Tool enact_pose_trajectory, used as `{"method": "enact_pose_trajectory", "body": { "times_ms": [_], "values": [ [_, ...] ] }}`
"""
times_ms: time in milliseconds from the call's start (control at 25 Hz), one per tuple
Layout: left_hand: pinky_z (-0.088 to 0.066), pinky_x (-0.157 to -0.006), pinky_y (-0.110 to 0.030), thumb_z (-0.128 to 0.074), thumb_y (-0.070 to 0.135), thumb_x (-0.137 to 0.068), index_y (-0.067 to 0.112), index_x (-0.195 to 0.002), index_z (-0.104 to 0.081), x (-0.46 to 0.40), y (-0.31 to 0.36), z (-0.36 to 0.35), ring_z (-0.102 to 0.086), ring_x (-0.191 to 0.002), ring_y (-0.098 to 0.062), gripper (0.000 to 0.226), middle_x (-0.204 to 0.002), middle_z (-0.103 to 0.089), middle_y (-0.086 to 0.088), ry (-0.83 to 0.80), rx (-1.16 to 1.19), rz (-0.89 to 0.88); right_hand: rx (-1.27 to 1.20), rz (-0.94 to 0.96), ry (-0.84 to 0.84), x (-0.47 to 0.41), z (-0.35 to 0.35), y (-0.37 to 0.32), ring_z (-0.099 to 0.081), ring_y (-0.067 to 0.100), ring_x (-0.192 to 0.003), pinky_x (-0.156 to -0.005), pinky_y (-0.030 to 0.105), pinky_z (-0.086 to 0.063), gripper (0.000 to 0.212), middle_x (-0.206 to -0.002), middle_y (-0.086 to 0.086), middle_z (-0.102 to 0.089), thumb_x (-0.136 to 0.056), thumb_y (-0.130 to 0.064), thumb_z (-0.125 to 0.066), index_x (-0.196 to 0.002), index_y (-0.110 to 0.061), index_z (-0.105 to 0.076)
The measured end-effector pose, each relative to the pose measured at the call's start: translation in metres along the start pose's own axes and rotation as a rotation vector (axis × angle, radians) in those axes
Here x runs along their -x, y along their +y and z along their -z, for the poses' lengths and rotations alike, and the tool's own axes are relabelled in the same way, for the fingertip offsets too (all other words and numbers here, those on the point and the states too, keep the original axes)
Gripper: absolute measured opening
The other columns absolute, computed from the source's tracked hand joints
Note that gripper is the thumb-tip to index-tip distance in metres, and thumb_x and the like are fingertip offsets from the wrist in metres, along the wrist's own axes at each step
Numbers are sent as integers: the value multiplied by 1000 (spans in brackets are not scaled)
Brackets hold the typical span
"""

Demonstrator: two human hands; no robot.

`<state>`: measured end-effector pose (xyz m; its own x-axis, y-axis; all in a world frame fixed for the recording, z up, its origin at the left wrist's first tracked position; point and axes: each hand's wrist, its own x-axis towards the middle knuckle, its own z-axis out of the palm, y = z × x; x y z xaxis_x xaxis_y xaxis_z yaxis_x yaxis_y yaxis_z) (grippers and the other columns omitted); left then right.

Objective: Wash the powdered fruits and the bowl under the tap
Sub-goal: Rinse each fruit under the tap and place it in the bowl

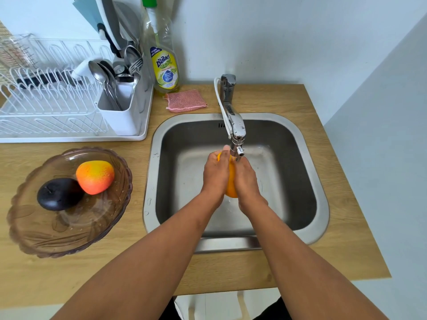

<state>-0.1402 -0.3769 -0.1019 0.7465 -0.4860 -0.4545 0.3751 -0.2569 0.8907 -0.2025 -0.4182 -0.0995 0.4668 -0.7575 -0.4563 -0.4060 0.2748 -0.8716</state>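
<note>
Orange fruit [231, 181] sits pressed between both hands' fingers [216, 162] under the tap [235, 132], seemingly gripped tight.

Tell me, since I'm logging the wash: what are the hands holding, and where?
Both hands, left hand and right hand, hold an orange fruit by its opposite sides, under the tap.

Pale blue walls [277, 31]; wooden countertop [342, 181] set into corner; even light.
</note>
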Motion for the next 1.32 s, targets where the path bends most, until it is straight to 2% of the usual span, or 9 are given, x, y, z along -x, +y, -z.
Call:
{"method": "enact_pose_trajectory", "body": {
  "times_ms": [160, 280, 400, 560, 760, 880, 1000, 1120, 1320],
  "values": [
    [-62, -85, -42, -74, 50, -89, 21, -122, -63, 4, -16, 12, -72, -104, -26, 45, -115, -73, -7, 22, 33, -3, -119, -254, -10, -7, -6, -18, -64, 31, -112, -103, 55, -53, 28, -124, 10, -67, -104, -49, -44, -114, -29, -61],
    [-58, -78, -34, -65, 54, -94, 20, -119, -71, 3, -12, 17, -75, -101, -21, 43, -112, -78, -7, -55, 148, 61, 44, 20, -1, 5, -7, -19, -60, 26, -115, -103, 43, -48, 18, -118, 1, -62, -108, -42, -41, -112, -33, -56],
    [-59, -81, -35, -58, 65, -93, 20, -111, -76, 2, -6, 19, -77, -97, -21, 52, -107, -81, -7, -83, 238, 190, 163, 288, -47, 16, -6, -12, -57, 17, -114, -95, 30, -41, 34, -114, -6, -56, -107, -41, -46, -138, -30, -55],
    [-61, -94, -42, -63, 65, -91, 17, -118, -75, 7, -1, 14, -76, -101, -26, 56, -110, -79, -9, -120, 468, 357, 279, 431, -45, 20, -5, 2, -54, 10, -107, -96, 30, -44, 41, -117, -7, -56, -106, -37, -49, -146, -35, -51],
    [-64, -73, -39, -68, 55, -94, 24, -118, -63, 24, -3, 7, -74, -106, -26, 40, -116, -74, -6, -78, 162, 98, -488, -298, 98, 4, 6, -6, -73, 34, -99, -92, 55, -60, 36, -110, 16, -75, -103, -45, -54, -115, -15, -68],
    [-65, -87, -47, -72, 54, -91, 30, -116, -65, 29, -7, 14, -74, -110, -29, 35, -114, -75, -4, -167, 109, 34, -598, -339, 59, 10, 8, -7, -75, 37, -97, -89, 59, -60, 37, -106, 17, -76, -104, -45, -54, -117, -12, -67],
    [-65, -84, -50, -64, 68, -90, 22, -117, -71, 20, -11, 27, -77, -101, -30, 53, -110, -79, -9, -138, 81, 79, -474, -212, -51, 30, -3, -3, -73, 32, -104, -86, 54, -63, 37, -114, 14, -73, -103, -55, -47, -114, -24, -64],
    [-62, -60, -39, -61, 69, -91, 15, -114, -74, 22, -11, 36, -78, -90, -31, 60, -105, -80, -13, -99, 114, 111, -65, 104, -104, 40, 1, 8, -72, 24, -105, -83, 50, -64, 33, -123, 6, -70, -100, -63, -41, -117, -42, -60],
    [-53, -49, -30, -63, 62, -94, 10, -105, -69, 35, -10, 35, -71, -78, -30, 53, -97, -77, -17, -6, 199, 149, 150, 249, -80, 56, 10, 13, -74, 21, -96, -71, 40, -67, 51, -118, 6, -70, -104, -54, -45, -147, -28, -55]
  ]
}}
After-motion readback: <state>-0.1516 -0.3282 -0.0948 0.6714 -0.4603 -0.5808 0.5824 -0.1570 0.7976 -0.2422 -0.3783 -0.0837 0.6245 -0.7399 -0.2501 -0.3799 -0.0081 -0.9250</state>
